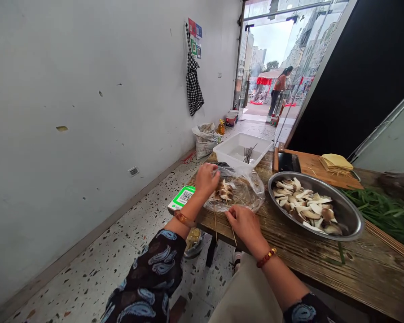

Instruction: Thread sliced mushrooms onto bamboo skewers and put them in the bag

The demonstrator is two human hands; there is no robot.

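Note:
My left hand [207,180] is closed at the near left edge of a clear plastic bag [251,190], its fingertips pinching the film. Inside the bag's opening lie skewered mushroom slices [225,190], brown and white. Two thin bamboo skewers [216,226] stick out from them over the table's near edge. With fingers pinched, my right hand [245,224] is at the right-hand skewer, just below the mushrooms. A steel bowl [355,220] of sliced mushrooms [309,206] stands to the right of my hands.
Behind the bag is a white plastic tub [227,154] holding thin sticks. A cleaver [289,162] and stacked yellowish sheets [336,162] lie on a cutting board [309,168]. Green leaves [384,211] cover the right side. A QR-code sign [183,197] sits at the left table corner.

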